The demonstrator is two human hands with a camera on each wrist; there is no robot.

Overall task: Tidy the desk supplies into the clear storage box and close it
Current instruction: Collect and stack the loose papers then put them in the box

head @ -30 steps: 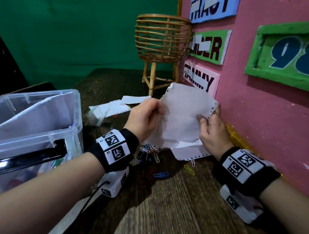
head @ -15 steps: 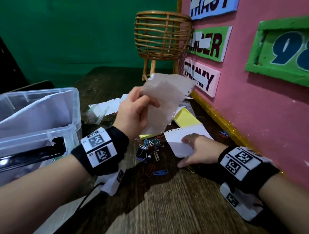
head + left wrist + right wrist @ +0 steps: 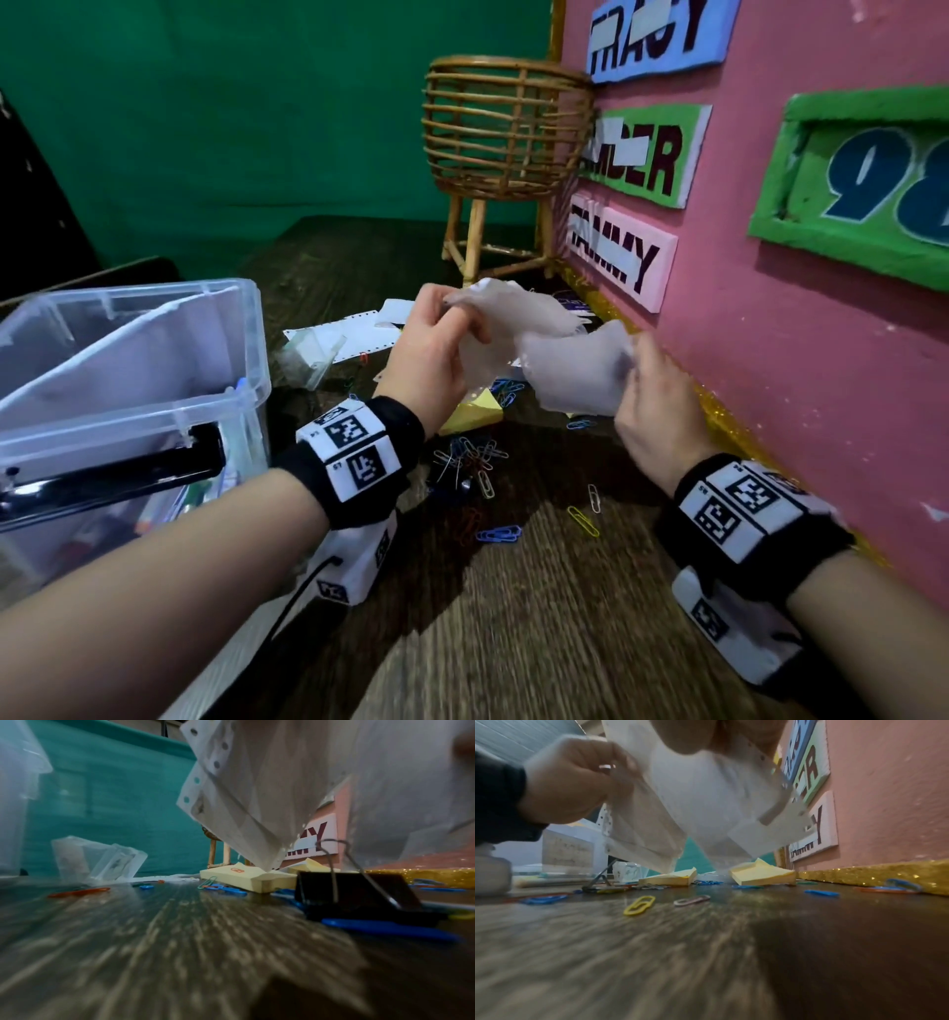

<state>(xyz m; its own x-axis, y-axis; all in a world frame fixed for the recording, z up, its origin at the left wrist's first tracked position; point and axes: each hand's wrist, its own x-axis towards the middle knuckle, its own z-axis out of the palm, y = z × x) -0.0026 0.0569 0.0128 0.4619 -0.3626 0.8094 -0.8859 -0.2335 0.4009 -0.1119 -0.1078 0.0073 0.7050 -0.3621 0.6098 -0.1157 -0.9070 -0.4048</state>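
Observation:
Both hands hold white perforated paper above the desk. My left hand (image 3: 441,334) pinches one sheet (image 3: 508,318) near its top; the same sheet (image 3: 239,787) hangs over the yellow sticky-note pad (image 3: 246,880). My right hand (image 3: 652,390) grips a second sheet (image 3: 575,365), also seen as a curved white sheet (image 3: 706,801). The clear storage box (image 3: 221,406) stands open at the left with paper and pens inside. Several coloured paper clips (image 3: 472,457) and a black binder clip (image 3: 354,892) lie below the hands.
A pink wall (image 3: 801,360) with name signs runs along the right. A wicker basket stand (image 3: 506,128) is at the back. More perforated paper (image 3: 349,334) and a crumpled clear plastic wrapper (image 3: 303,360) lie behind the left hand. A second sticky-note pad (image 3: 762,876) lies near the wall.
My right hand has lifted the second sheet off the desk and brought it up beside the sheet that my left hand holds. The left hand stayed raised.

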